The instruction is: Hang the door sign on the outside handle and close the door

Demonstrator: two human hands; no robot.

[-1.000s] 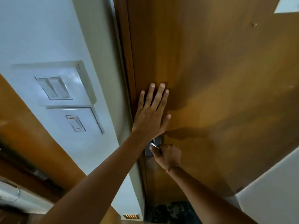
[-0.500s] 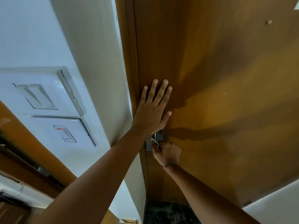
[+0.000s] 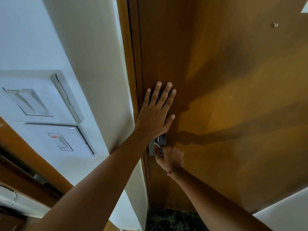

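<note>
The brown wooden door (image 3: 225, 100) fills the right of the view and sits against its frame (image 3: 129, 64). My left hand (image 3: 156, 112) lies flat on the door near its left edge, fingers spread. Just below it is a grey metal lock plate (image 3: 152, 151). My right hand (image 3: 170, 158) is closed around a small silver latch (image 3: 157, 144) on that plate. The door sign and the outside handle are hidden from view.
A white wall (image 3: 86, 47) stands left of the frame with two switch plates (image 3: 33, 100), the lower one (image 3: 61, 141) marked red. Dark floor (image 3: 170, 219) shows at the door's foot. A white wall edge (image 3: 283, 210) is at the lower right.
The camera has drifted, shifting the switches left in the view. Both hands stay in the same places on the door and the latch.
</note>
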